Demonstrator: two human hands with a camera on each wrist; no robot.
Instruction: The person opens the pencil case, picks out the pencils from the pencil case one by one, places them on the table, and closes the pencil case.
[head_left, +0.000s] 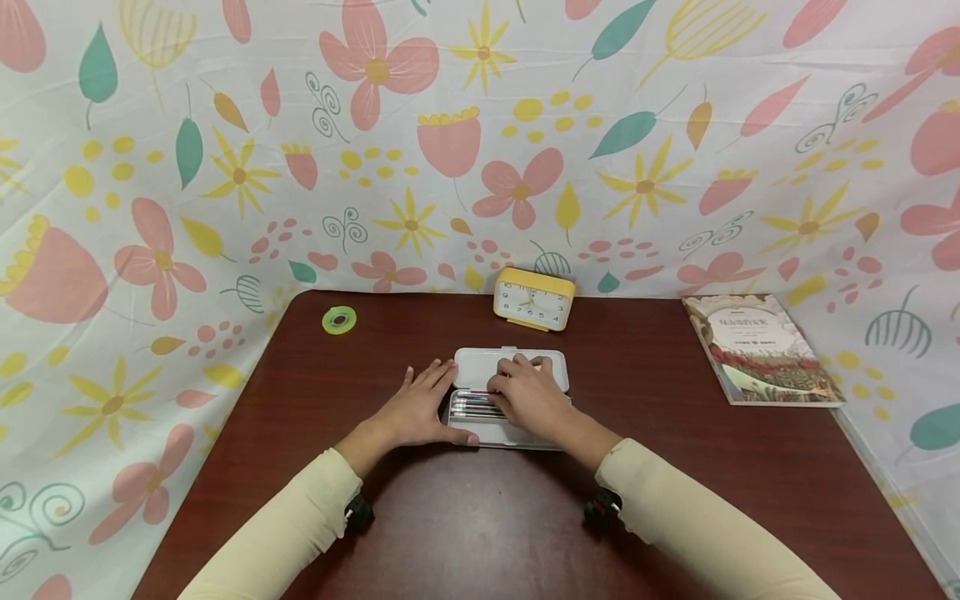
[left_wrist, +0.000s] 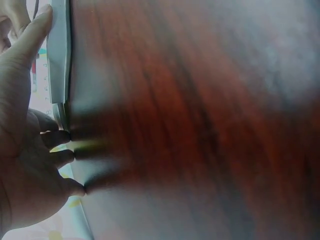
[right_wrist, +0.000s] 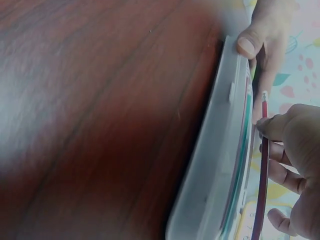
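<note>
A white pencil case (head_left: 498, 432) lies open on the table, its lid (head_left: 476, 367) folded back. Several pencils (head_left: 474, 406) rest side by side in the case. My left hand (head_left: 415, 411) is spread at the case's left side, with the thumb on the front corner and the other fingers beside the lid. Over the case, my right hand (head_left: 528, 396) pinches a dark red pencil (right_wrist: 263, 175) between thumb and fingers. In the right wrist view that pencil stands apart from the case, its eraser end near my left hand.
A yellow alarm clock (head_left: 533, 298) stands behind the case. Toward the back left is a green tape roll (head_left: 339, 320). A book (head_left: 763, 350) lies at the right side of the brown table (head_left: 465, 533). Flowered cloth (head_left: 465, 192) hangs behind.
</note>
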